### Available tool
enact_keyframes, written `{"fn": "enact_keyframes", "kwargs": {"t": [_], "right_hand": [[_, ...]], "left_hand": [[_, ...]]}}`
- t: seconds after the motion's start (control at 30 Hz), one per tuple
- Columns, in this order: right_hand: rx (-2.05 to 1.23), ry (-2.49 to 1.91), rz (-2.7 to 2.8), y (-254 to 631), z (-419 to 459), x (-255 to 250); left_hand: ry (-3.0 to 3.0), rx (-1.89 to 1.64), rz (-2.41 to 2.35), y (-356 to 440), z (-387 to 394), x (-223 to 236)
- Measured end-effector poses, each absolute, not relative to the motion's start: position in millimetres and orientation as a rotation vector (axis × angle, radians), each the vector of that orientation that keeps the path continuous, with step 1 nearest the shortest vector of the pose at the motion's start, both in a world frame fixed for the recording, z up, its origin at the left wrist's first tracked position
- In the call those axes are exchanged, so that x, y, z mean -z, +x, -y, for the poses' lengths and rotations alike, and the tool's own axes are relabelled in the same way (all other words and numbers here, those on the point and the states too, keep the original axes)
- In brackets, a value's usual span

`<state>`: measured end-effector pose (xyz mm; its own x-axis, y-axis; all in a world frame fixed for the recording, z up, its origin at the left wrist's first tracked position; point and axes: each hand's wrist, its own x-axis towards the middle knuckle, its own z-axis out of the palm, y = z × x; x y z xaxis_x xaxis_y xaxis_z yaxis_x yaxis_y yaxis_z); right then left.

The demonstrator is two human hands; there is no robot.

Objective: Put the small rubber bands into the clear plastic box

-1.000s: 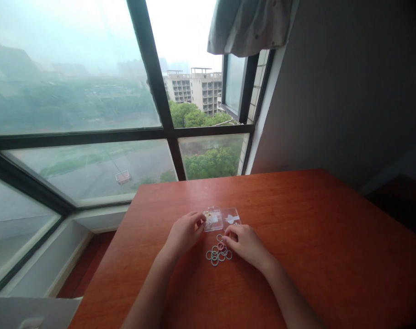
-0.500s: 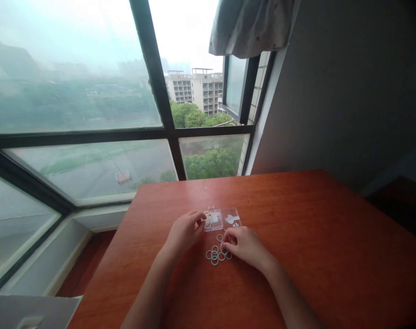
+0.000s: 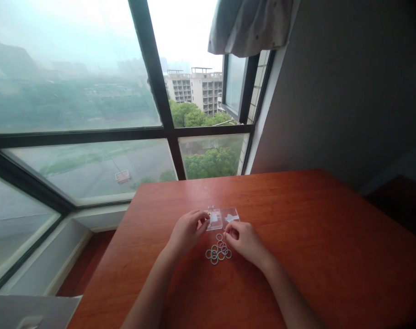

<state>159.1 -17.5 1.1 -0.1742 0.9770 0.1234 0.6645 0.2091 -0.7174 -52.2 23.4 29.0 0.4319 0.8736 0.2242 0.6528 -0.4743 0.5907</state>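
A small clear plastic box (image 3: 217, 225) lies opened flat on the table, its lid (image 3: 234, 213) to the right. Pale rings show in its left part, partly covered by my left hand (image 3: 190, 232). The left thumb and fingers are closed together over the box's left side; what they grip is hidden. Just in front of the box lies a loose cluster of small elastic-looking rings (image 3: 214, 260), mostly greenish with some pinkish. My right hand (image 3: 244, 238) hovers at the cluster's upper right, near the lid's front edge. Its thumb and forefinger are pinched; anything between them is too small to make out.
The reddish-brown wooden table (image 3: 297, 219) spreads around both hands. Beyond its far edge stands a dark-framed window (image 3: 125, 135), with a curtain (image 3: 251, 27) hanging at upper right. A grey wall (image 3: 331, 100) rises on the right.
My right hand has lifted from the ring cluster and moved up towards the box lid, uncovering pinkish rings. My left fingers have shifted slightly right over the box.
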Motion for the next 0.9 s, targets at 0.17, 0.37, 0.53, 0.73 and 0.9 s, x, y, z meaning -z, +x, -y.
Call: {"fn": "enact_keyframes", "kwargs": {"t": [0.17,0.37,0.53,0.73,0.9], "right_hand": [[-0.611,-1.531,1.837,159.4,15.7,-1.0],[-0.616,-1.483,1.818,159.4,16.4,-2.0],[-0.615,-1.462,1.812,158.7,16.7,-1.4],[-0.619,-1.454,1.813,157.8,16.9,-1.4],[-0.65,-1.449,1.823,158.0,16.8,-1.7]], "left_hand": [[2.189,-0.726,-1.108,-35.7,-13.5,-34.2],[2.195,-0.711,-1.021,-24.6,-7.5,-31.3],[2.189,-0.737,-1.048,-25.3,-9.9,-29.6],[2.198,-0.723,-1.075,-26.3,-11.4,-28.1],[2.226,-0.759,-1.139,-27.2,-12.8,-26.6]]}}
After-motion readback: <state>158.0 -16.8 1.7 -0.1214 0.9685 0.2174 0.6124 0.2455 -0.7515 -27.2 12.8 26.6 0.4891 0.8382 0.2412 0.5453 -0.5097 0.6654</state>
